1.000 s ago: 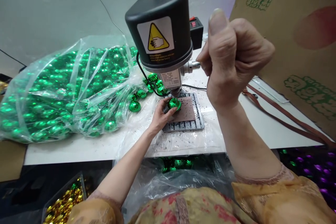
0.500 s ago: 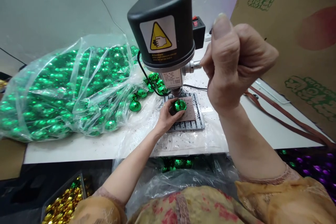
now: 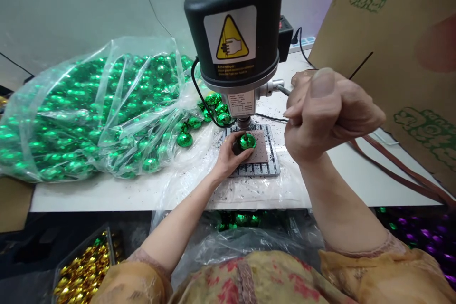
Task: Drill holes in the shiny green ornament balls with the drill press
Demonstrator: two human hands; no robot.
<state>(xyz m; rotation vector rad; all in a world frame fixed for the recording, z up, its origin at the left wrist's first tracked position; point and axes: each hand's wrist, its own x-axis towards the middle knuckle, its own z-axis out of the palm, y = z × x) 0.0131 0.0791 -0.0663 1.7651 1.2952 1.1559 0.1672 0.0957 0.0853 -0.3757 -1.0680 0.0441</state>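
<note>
A shiny green faceted ball (image 3: 247, 141) sits on the pinkish board (image 3: 261, 149) of the drill press base (image 3: 274, 166). My left hand (image 3: 232, 153) grips it from the left between thumb and fingers. Just above the ball is the chuck (image 3: 244, 122) of the black drill press (image 3: 233, 23); the bit's tip is hard to make out. To the right, my right hand (image 3: 326, 111) is closed around the press's feed lever (image 3: 284, 90), most of which the fingers hide.
A clear bag of green balls (image 3: 107, 114) fills the left of the table, with several loose green balls (image 3: 184, 139) beside it. Gold balls (image 3: 83, 266) lie in a bin below left, purple ones (image 3: 423, 232) below right. A cardboard box (image 3: 402, 52) stands at right.
My right hand has come down and slightly toward the right with the lever. The view has shifted a little, while my left hand keeps the green ball under the chuck.
</note>
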